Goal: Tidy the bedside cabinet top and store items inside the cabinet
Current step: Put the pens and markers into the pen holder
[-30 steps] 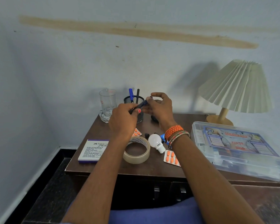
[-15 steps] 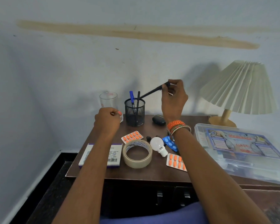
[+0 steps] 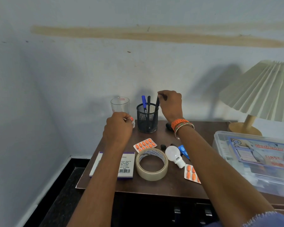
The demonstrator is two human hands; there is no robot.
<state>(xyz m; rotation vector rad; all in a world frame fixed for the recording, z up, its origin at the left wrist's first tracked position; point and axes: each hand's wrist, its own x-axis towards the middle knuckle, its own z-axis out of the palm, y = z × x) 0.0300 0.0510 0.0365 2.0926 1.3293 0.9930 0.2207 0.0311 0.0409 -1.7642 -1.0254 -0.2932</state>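
We see bare forearms | orange and green bangles (image 3: 182, 126) on our right wrist | orange nail polish (image 3: 131, 118) on left thumb | blue garment (image 3: 259, 220), frayed edge

3 pens (image 3: 148, 104), 2 orange pill strips (image 3: 145, 144), 1 bulb (image 3: 172, 153).

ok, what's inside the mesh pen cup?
In the cup: a blue pen, a black pen, and a third dark pen pinched by the right hand. Cup bottom too dark to tell.
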